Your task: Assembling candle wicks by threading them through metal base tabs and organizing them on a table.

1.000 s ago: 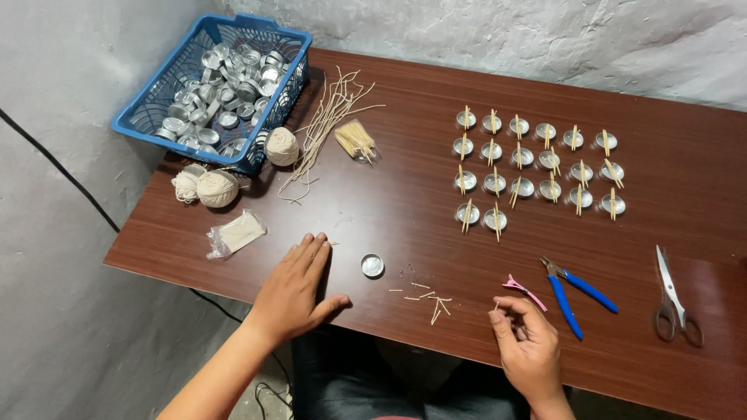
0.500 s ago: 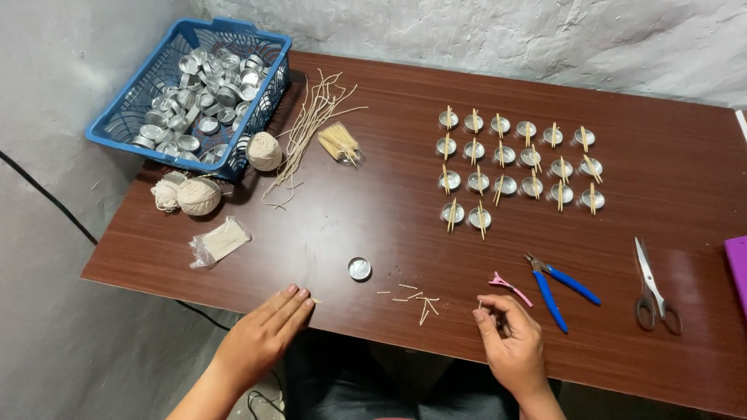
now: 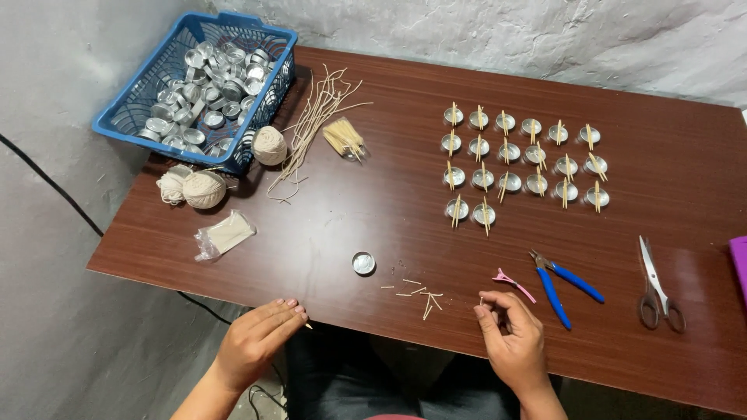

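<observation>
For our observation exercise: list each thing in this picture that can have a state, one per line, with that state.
Left hand: flat at the table edge, holding nothing visible.
Right hand: fingers pinched together; what they pinch is too small to tell.
Single cup: upright, empty.
Rows of cups: upright, sticks across the tops.
Basket: loaded with metal cups.
Pliers: lying, handles apart.
Scissors: lying, closed.
Pink clip: lying loose.

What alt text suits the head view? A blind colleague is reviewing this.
A person's left hand rests at the near edge of a dark brown wooden table; the right hand pinches something tiny. Ahead lie a small round metal cup, blue-handled pliers and a blue plastic basket.
</observation>
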